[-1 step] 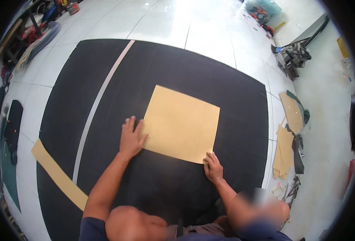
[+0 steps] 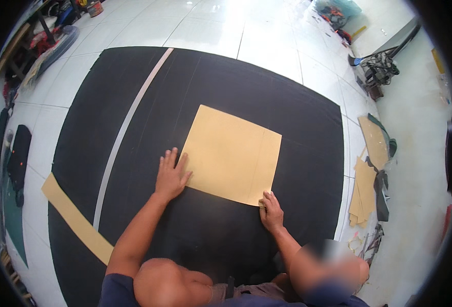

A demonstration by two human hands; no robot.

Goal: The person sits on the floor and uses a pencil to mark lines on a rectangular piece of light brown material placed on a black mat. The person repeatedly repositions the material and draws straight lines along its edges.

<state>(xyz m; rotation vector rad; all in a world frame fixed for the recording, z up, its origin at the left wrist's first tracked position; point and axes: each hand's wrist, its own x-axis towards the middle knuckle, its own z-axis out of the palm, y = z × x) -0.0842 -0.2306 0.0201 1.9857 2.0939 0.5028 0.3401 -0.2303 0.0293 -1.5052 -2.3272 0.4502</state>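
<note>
Tan sheet (image 2: 231,153) is lying near the middle of the frame, flat on a big black panel (image 2: 297,107), and we've got both hands at it. Our left hand (image 2: 170,179) is spread, fingers fanned out by the sheet's left edge, thumb just reaching onto it. Our right hand (image 2: 272,212) is bunched at the lower right corner. Looks like a light pinch, but the fingers hide the grip, so we honestly can't tell if anything's tucked underneath.

What could bite us? Mostly skew, we reckon. The far edge, toward the top of the frame, has nothing holding it, so if one hand pushes harder than the other the whole piece could swing crooked. That right corner worries us too: squeeze or lift too hard and it could crease. Leaning on the left palm might also drag the panel along.

Oh, and watch the tan strip (image 2: 77,220) at lower left. Our left forearm passes right by its near end in view (can't tell if they touch), so a careless elbow could knock it.
</note>
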